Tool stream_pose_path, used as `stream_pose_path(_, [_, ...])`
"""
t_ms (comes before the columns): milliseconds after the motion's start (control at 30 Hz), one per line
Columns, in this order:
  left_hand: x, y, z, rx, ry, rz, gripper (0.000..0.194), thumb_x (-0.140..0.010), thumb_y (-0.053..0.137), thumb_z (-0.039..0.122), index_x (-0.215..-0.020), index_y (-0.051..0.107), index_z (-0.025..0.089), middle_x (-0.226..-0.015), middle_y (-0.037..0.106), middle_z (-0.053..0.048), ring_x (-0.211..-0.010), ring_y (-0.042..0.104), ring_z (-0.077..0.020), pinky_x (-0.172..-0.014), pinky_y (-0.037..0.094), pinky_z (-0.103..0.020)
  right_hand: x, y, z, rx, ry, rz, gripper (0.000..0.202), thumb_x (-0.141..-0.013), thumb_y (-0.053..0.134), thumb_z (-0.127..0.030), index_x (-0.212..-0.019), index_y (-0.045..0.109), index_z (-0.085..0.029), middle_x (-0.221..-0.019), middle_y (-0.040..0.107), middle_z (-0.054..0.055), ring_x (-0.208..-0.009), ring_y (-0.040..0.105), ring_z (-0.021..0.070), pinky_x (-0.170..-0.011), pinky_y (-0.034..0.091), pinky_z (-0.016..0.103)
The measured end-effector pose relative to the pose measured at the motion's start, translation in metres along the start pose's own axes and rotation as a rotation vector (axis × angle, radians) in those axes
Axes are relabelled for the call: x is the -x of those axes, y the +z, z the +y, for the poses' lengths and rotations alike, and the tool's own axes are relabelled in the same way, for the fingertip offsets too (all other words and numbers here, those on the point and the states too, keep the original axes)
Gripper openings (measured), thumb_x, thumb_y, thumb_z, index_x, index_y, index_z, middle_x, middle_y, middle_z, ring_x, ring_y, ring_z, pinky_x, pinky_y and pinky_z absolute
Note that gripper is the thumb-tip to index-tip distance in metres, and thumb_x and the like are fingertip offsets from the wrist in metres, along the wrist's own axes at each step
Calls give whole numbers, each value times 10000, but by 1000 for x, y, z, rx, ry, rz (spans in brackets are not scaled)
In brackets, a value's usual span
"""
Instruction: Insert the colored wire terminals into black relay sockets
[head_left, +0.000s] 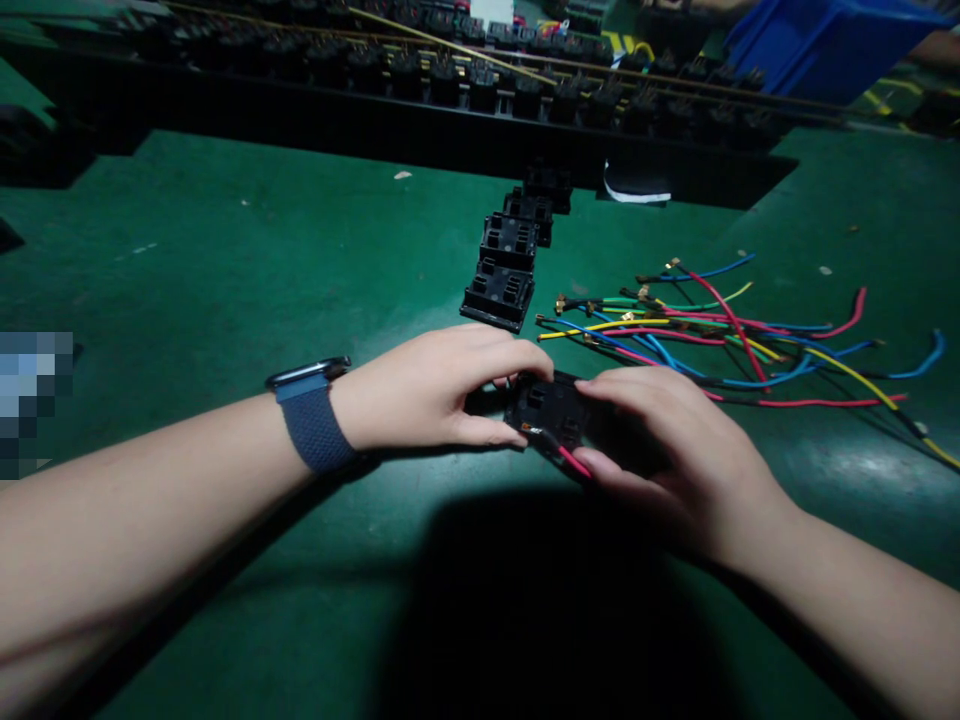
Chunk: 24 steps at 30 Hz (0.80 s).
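Observation:
Both hands meet over a black plastic housing (556, 408) with moulded slots, low over the green tabletop. My left hand (457, 385), with a dark watch on its wrist, grips the housing's left side between thumb and fingers. On the other side my right hand (667, 440) has its fingers at the upper right edge and its thumb pressed on a red wire (574, 461). The wire has a metal terminal at its end, lying on the front of the housing. Where the rest of the wire runs is hidden by the right hand.
Several similar black housings (501, 288) form a row beyond my left hand. A spread of coloured wires (720, 335) with brass terminals lies to the right. Across the back stretches a long black rack (360, 120) full of parts. Behind it stands a blue bin (825, 45).

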<state>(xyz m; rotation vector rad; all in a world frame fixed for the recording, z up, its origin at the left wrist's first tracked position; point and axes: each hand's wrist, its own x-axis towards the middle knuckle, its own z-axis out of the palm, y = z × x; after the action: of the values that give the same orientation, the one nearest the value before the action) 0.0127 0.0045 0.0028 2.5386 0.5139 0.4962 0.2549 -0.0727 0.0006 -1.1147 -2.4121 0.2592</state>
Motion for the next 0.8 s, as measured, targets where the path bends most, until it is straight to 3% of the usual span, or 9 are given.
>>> stream_pose_path(200, [1, -3, 2, 102, 16, 19, 457, -809, 660, 432, -1123, 567, 113, -998, 642, -77, -880, 586, -162, -777, 443, -241, 1, -1, -3, -17, -3, 6, 412, -846, 652, -247, -1220, 531, -124, -1119, 636, 122, -1033, 592, 200, -901, 487, 318])
stream_pose_path(367, [2, -4, 8, 158, -54, -5, 367, -838, 617, 303, -1147, 550, 118, -1058, 640, -66, -918, 593, -155, -809, 462, -247, 0, -2, -4, 26, -20, 45, 403, -829, 669, -239, -1197, 543, -134, -1096, 639, 116, -1002, 601, 195, -886, 499, 311])
stream_pose_path(567, [2, -4, 6, 254, -95, -4, 437, -812, 634, 256, -1204, 491, 126, -1091, 614, -59, -940, 590, -154, -800, 480, -243, -1, -4, -5, 53, 0, 135, 431, -811, 660, -199, -1212, 504, -168, -1128, 630, 122, -1063, 591, 227, -936, 492, 346])
stream_pose_path(800, [2, -5, 6, 300, -37, -24, 468, -763, 643, 165, -1207, 496, 141, -1122, 609, -68, -991, 587, -174, -862, 480, -273, 0, -2, -5, 14, 13, 61, 418, -819, 643, -197, -1210, 497, -177, -1134, 639, 112, -1038, 606, 211, -917, 504, 329])
